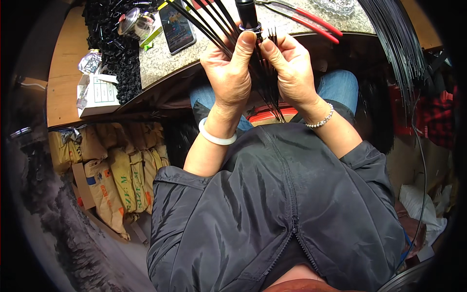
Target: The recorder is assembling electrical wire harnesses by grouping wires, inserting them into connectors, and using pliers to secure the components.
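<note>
Above the near edge of the table, both hands hold a bunch of thin black rods [214, 30] that look like umbrella ribs. The rods fan out to the upper left, and thinner ends hang down between the hands. A black tube [248, 14] with a pale ring at its base stands upright among them. My left hand [228, 68] is closed round the rods, its thumb at the ring. Opposite it, my right hand [292, 65] pinches at the ring with thumb and fingers, close to several thin upright ends. What exactly lies under the fingertips is hidden.
Pliers with red handles [311, 24] lie to the right on the speckled table top [160, 68]. At left are a phone [177, 29], a heap of small black parts [104, 29] and a white box [95, 95]. A thick bundle of black rods [396, 39] hangs over the right edge.
</note>
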Demonstrator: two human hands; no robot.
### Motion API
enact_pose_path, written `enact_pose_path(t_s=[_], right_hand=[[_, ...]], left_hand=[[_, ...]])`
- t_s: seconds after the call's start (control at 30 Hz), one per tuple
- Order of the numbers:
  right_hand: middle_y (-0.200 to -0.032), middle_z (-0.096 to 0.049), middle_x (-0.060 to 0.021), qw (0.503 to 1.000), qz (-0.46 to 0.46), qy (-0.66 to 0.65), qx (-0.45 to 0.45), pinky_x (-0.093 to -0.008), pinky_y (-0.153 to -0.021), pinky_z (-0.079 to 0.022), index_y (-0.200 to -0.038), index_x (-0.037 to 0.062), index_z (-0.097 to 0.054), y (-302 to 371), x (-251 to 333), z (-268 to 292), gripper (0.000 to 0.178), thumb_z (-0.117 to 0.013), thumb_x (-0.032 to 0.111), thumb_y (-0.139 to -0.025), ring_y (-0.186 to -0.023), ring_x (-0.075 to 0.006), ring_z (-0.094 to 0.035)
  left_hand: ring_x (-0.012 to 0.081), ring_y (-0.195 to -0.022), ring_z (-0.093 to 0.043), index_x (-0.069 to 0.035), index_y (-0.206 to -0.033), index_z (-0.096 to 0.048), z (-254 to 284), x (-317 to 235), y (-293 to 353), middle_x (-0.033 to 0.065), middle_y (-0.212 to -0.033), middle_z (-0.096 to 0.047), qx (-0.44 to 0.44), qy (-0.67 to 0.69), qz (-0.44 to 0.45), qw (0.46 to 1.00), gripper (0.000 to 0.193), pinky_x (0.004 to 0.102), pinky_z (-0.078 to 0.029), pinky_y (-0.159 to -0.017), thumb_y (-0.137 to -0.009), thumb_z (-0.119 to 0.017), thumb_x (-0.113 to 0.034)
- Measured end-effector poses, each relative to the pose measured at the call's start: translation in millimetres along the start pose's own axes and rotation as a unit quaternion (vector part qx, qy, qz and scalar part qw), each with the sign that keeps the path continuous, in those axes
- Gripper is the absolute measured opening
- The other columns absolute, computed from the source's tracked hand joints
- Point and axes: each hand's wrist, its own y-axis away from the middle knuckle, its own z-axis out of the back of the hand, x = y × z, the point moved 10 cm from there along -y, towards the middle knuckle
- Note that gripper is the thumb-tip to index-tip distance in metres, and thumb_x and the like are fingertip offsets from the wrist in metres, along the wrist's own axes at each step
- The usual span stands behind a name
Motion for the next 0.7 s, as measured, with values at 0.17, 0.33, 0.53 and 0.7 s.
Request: enact_pose_path(t_s=[0.17, 0.33, 0.53, 0.7], right_hand=[[-0.084, -0.066, -0.0028, 0.999, -0.036, 0.019, 0.011, -0.0191, -0.065, -0.047, -0.098, -0.0004, -0.063, -4, -9, 5, 0.022, -0.065, 0.02, -0.09, -0.072, -0.0044, -0.058], [-0.08, -0.066, -0.0019, 0.998, -0.056, 0.013, 0.021, -0.0181, -0.063, -0.046, -0.095, 0.0003, -0.063, -5, -12, 5, 0.022, -0.066, 0.021, -0.09, -0.069, -0.0036, -0.057], [-0.092, -0.067, -0.005, 0.999, 0.012, 0.022, 0.021, -0.0207, -0.075, -0.05, -0.101, 0.0, -0.06, -4, -1, -2, 0.02, -0.067, 0.013, -0.088, -0.083, -0.0066, -0.061], [-0.094, -0.067, -0.0057, 0.999, 0.035, 0.006, 0.009, -0.0205, -0.076, -0.049, -0.102, -0.0007, -0.06, -1, 0, 1, 0.02, -0.068, 0.012, -0.088, -0.083, -0.0069, -0.061]], left_hand=[[0.0075, -0.078, -0.06, 0.0, -0.104, -0.066, 1, 3, 2, 0.0023, -0.089, -0.068, 0.006, 0.03, 0.011, 0.999, 0.019, 0.0216, -0.048, -0.073, -0.088, -0.067, -0.011], [0.012, -0.082, -0.063, 0.0, -0.106, -0.064, 0, 3, 1, 0.0058, -0.093, -0.068, 0.029, 0.011, 0.007, 1.0, 0.025, 0.0253, -0.049, -0.077, -0.09, -0.065, -0.019], [0.0119, -0.082, -0.063, 0.001, -0.108, -0.064, -1, -8, -3, 0.0063, -0.094, -0.068, 0.033, -0.083, -0.027, 0.996, 0.025, 0.0236, -0.049, -0.076, -0.087, -0.069, -0.012], [0.0091, -0.08, -0.062, 0.0, -0.104, -0.064, 1, -14, 0, 0.0048, -0.092, -0.067, 0.006, -0.069, -0.043, 0.997, 0.021, 0.0213, -0.049, -0.074, -0.086, -0.069, -0.01]])
